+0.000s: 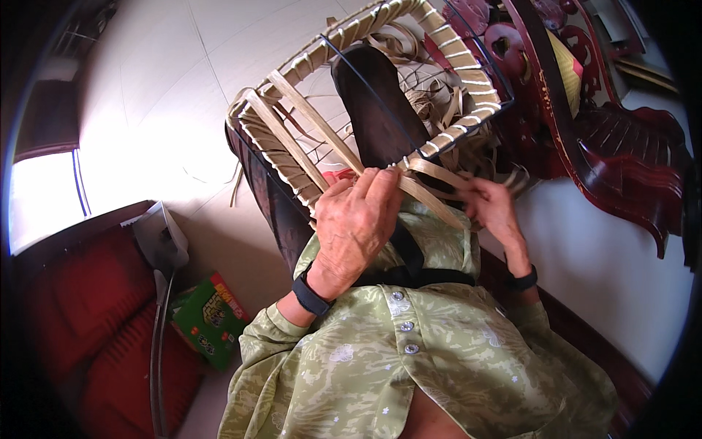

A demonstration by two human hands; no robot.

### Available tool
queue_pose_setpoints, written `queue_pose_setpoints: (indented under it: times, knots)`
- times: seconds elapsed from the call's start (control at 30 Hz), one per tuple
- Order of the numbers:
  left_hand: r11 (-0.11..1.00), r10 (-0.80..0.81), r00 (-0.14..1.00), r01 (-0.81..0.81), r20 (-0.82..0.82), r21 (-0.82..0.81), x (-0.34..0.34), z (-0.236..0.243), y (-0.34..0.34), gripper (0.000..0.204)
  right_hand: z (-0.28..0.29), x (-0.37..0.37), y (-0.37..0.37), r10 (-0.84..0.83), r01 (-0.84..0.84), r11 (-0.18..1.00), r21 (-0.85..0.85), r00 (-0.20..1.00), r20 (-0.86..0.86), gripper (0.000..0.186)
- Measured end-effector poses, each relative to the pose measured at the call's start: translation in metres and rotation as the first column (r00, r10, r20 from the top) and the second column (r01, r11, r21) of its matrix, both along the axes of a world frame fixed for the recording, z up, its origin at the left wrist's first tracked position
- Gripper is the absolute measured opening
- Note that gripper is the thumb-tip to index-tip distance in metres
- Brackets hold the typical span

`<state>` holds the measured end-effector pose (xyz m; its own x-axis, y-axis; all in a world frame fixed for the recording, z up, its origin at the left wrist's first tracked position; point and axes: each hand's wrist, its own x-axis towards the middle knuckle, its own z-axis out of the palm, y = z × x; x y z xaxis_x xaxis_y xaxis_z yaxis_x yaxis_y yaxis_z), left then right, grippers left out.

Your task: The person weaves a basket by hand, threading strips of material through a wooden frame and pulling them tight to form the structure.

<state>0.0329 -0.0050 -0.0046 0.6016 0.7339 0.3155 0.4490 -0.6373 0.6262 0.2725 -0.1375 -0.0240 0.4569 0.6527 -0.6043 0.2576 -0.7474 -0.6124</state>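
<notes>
A rectangular wire frame (464, 60) rests on my lap, its rim wrapped in tan flat strips bound with white cord. Two long tan strips (313, 121) run across its left part toward the near edge. My left hand (357, 223) is closed over that near edge, pinching the strips where they meet the rim. To its right, my right hand (491, 208) holds a loose flat strip (436, 170) that loops out from the rim. Its fingers are partly blurred. Another strip end (437, 208) slants down between the hands. My left fingertips are hidden behind the rim.
Coiled strips and cord (431, 102) lie on the floor beyond my knees. Carved dark-red wooden furniture (563, 110) stands at right. On the left are red cushions (88, 293), a green printed box (208, 322) and a long-handled metal tool (161, 271).
</notes>
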Motion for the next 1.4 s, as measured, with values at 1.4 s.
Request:
queue_pose_setpoints:
  times: [1.4]
  knots:
    - [1.0, -0.003, 0.996, 0.004, 0.091, -0.007, -0.001, -0.002, 0.002, 0.026, -0.05, 0.029, -0.055, 0.081, -0.079, 0.996, 0.041, 0.996, -0.045, 0.036]
